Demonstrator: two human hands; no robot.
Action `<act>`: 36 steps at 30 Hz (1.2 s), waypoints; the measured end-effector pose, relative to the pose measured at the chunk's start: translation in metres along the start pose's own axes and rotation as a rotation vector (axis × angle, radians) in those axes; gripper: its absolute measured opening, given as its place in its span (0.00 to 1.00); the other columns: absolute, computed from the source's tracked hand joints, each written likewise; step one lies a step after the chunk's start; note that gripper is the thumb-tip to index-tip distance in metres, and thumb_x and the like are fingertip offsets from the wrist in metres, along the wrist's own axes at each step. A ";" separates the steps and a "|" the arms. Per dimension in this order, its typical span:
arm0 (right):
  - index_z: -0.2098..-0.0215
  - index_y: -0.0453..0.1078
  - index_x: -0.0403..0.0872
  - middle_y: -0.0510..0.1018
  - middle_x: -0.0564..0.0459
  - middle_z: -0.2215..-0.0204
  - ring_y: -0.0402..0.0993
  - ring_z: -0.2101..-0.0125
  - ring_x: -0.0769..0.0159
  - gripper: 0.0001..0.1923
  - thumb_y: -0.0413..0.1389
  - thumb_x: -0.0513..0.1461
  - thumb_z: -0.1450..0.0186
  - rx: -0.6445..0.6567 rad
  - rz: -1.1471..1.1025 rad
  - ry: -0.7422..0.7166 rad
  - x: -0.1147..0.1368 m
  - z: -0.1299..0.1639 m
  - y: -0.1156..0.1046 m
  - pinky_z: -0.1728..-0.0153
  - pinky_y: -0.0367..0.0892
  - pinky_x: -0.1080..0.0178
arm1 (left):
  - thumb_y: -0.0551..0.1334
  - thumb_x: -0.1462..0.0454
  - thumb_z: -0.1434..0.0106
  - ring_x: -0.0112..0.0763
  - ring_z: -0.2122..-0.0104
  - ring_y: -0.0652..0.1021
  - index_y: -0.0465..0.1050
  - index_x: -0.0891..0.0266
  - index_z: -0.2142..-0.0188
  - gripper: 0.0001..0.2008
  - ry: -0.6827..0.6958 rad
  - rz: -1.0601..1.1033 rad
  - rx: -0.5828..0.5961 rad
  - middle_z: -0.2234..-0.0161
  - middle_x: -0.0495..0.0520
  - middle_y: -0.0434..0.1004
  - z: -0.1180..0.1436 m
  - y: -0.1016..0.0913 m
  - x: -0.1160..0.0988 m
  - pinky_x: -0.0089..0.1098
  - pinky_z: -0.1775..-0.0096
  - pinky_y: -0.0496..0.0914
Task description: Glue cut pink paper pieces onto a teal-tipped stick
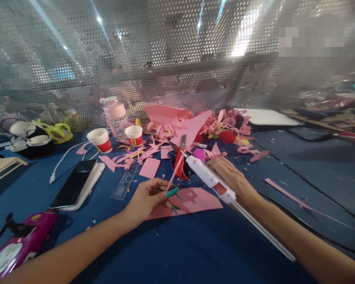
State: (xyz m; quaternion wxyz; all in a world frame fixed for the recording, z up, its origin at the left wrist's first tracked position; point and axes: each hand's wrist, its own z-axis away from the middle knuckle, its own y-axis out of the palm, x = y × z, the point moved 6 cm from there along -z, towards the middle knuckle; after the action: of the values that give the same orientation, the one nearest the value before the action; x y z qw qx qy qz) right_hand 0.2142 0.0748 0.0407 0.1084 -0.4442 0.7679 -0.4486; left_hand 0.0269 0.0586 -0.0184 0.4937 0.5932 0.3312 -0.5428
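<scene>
My left hand (146,199), with long teal nails, pinches the lower end of a narrow pink paper strip (175,173) that slants upward. In my right hand (230,175) is a white glue gun (205,173), its nozzle pointing left at the strip's upper end. I cannot tell whether the nozzle touches it. A long clear glue stick (263,230) sticks out of the gun's rear. Below both hands, a pink paper sheet (205,201) lies flat on the blue table. Behind the strip are red-handled scissors (181,169), partly hidden.
Pink paper scraps (189,122) are heaped at the back. Paper cups (99,141) and a bottle (116,114) stand left of them. A clear ruler (126,181), a phone (73,185) and a magenta device (26,240) lie left. A perforated metal panel (171,51) rises behind.
</scene>
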 end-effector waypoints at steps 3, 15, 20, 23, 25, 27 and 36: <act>0.67 0.61 0.47 0.69 0.48 0.72 0.63 0.70 0.62 0.10 0.42 0.42 0.35 0.076 -0.060 -0.036 0.006 -0.002 0.002 0.69 0.61 0.60 | 0.66 0.65 0.51 0.23 0.80 0.75 0.72 0.66 0.69 0.09 0.005 0.000 -0.001 0.74 0.49 0.74 0.000 0.000 0.001 0.26 0.73 0.71; 0.66 0.60 0.46 0.68 0.47 0.71 0.62 0.70 0.61 0.07 0.44 0.40 0.37 0.034 -0.025 -0.013 0.001 -0.001 0.004 0.69 0.59 0.59 | 0.66 0.65 0.50 0.23 0.80 0.75 0.73 0.65 0.68 0.08 0.020 -0.002 0.007 0.74 0.49 0.74 0.000 -0.001 -0.001 0.25 0.73 0.71; 0.68 0.59 0.47 0.68 0.49 0.73 0.61 0.72 0.63 0.07 0.43 0.39 0.37 0.166 -0.080 -0.043 0.008 -0.003 0.011 0.71 0.58 0.60 | 0.65 0.66 0.50 0.23 0.80 0.75 0.72 0.65 0.68 0.08 0.019 -0.013 0.012 0.74 0.49 0.74 0.000 -0.001 0.001 0.26 0.73 0.71; 0.69 0.59 0.46 0.67 0.49 0.74 0.60 0.72 0.63 0.09 0.42 0.41 0.37 0.325 -0.144 -0.118 0.017 -0.001 0.020 0.71 0.58 0.60 | 0.65 0.66 0.49 0.23 0.80 0.75 0.72 0.64 0.69 0.07 0.031 -0.018 0.015 0.73 0.49 0.74 -0.001 -0.001 0.001 0.25 0.73 0.71; 0.69 0.59 0.46 0.67 0.49 0.73 0.60 0.72 0.63 0.09 0.42 0.42 0.37 0.338 -0.140 -0.128 0.018 0.000 0.021 0.70 0.58 0.59 | 0.65 0.66 0.49 0.23 0.80 0.75 0.72 0.64 0.69 0.07 0.036 -0.015 0.012 0.73 0.48 0.74 -0.001 -0.001 0.001 0.25 0.73 0.71; 0.69 0.58 0.47 0.68 0.48 0.72 0.61 0.70 0.62 0.08 0.42 0.42 0.37 0.260 -0.088 -0.088 0.014 0.000 0.017 0.69 0.58 0.59 | 0.65 0.66 0.50 0.23 0.80 0.75 0.72 0.64 0.68 0.08 0.035 -0.013 0.004 0.74 0.48 0.74 -0.001 -0.002 0.001 0.25 0.73 0.70; 0.70 0.58 0.47 0.68 0.49 0.71 0.60 0.70 0.62 0.06 0.43 0.39 0.37 0.304 -0.042 -0.098 0.020 -0.002 0.018 0.69 0.58 0.59 | 0.66 0.64 0.51 0.23 0.81 0.75 0.72 0.65 0.69 0.09 0.022 -0.007 -0.008 0.75 0.48 0.74 -0.001 -0.001 0.000 0.26 0.73 0.70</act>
State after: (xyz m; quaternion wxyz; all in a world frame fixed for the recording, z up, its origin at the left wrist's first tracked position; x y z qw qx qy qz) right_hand 0.1909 0.0639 0.0317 0.2024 -0.4601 0.6755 -0.5396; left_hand 0.0262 0.0598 -0.0188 0.4906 0.5960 0.3405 -0.5368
